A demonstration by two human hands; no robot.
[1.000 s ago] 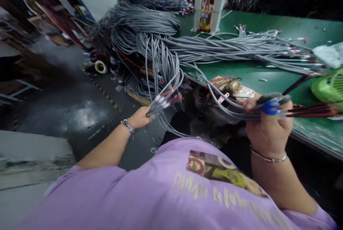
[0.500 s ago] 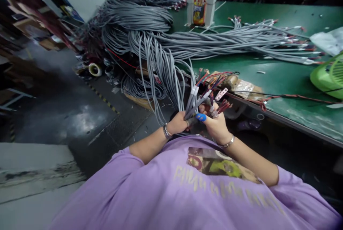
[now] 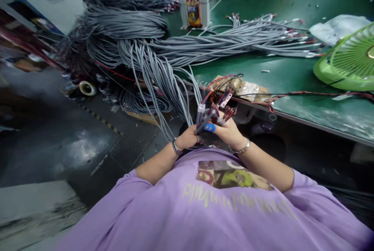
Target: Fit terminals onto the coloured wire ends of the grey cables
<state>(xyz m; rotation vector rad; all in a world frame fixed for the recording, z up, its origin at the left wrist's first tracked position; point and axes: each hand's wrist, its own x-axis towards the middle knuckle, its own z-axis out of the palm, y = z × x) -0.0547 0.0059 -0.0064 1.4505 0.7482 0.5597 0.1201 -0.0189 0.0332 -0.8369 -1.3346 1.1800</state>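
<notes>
Several grey cables (image 3: 171,87) hang over the table's edge and run down to my hands in front of my chest. My left hand (image 3: 187,138) is wrapped round the cables near their ends. White bands (image 3: 201,108) sit where the grey jackets stop, with coloured wires fanning out above. My right hand (image 3: 230,131), with blue tape (image 3: 209,127) on the thumb, is closed on cable ends whose red and dark wires (image 3: 229,114) stick out. A small pale pink piece with holes (image 3: 226,99) shows just above these fingers. Part of the fingers is hidden behind the cables.
A thick bundle of grey cables (image 3: 222,44) lies along the green table (image 3: 295,81). At the right stands a green fan (image 3: 339,64). A taped cardboard piece (image 3: 248,89) rests at the near edge. A coil of cable (image 3: 146,101) sits below at the left.
The view has turned to the right, so the table and cables sit farther left and more of the fan shows. Both hands keep their hold, with the cable ends closer together.
</notes>
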